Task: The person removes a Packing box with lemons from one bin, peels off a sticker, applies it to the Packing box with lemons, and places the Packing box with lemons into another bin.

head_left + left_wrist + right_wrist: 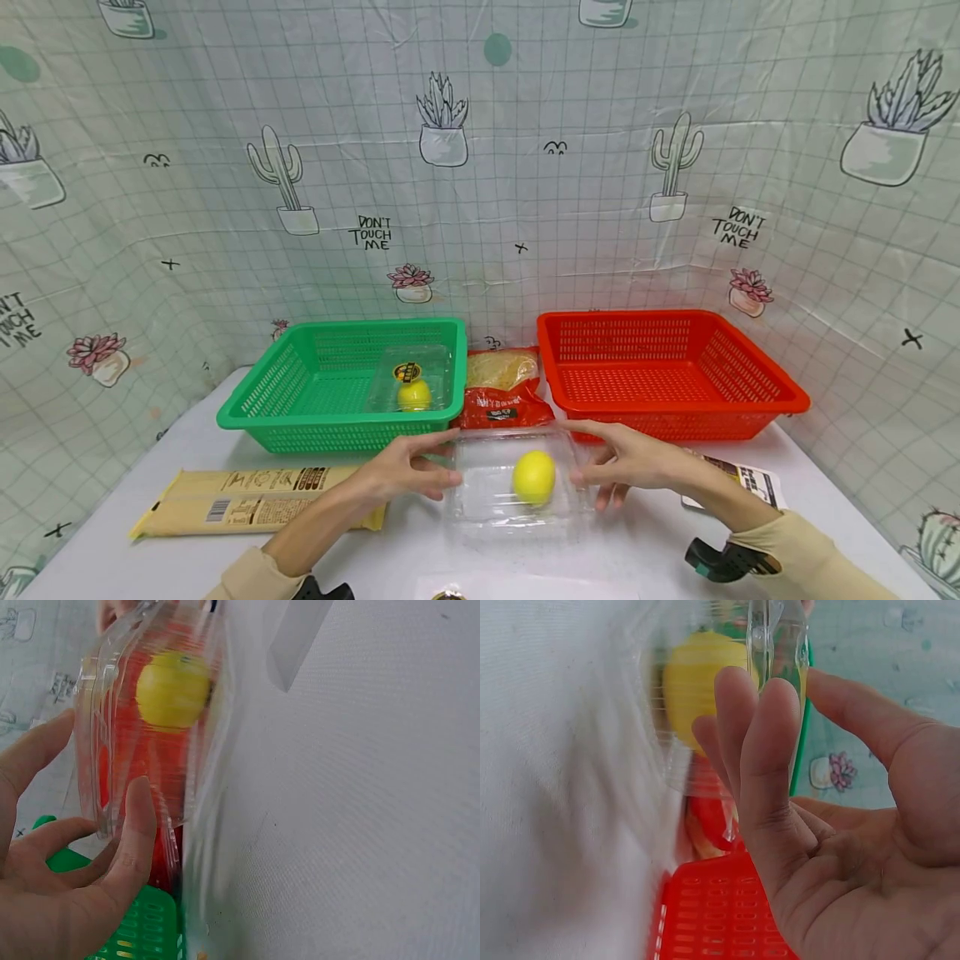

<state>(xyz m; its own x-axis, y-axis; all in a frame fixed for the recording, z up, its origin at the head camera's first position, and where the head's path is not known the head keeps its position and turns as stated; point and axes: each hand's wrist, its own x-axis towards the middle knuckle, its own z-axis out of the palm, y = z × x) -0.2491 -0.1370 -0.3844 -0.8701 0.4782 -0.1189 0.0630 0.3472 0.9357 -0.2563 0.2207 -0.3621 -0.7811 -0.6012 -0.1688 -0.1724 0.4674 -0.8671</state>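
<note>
A clear plastic box (487, 492) with a whole yellow lemon (534, 477) inside is held between the two hands, over the white table. My left hand (411, 468) grips its left side. In the left wrist view, one digit is at the lid's edge and the other fingers (139, 806) are lower, along the side wall. On the right side my right hand (633, 457) holds the box in much the same way. The right wrist view shows its thumb at the lid's edge and its bent fingers (771, 735) in front of the wall.
Behind stand a green basket (341, 421), holding another clear box (386, 383) with a lemon, and a red basket (675, 408). A red packet (501, 400) lies between them. A long beige packet (247, 500) lies left. A printed packet (753, 483) lies right, partly behind my forearm.
</note>
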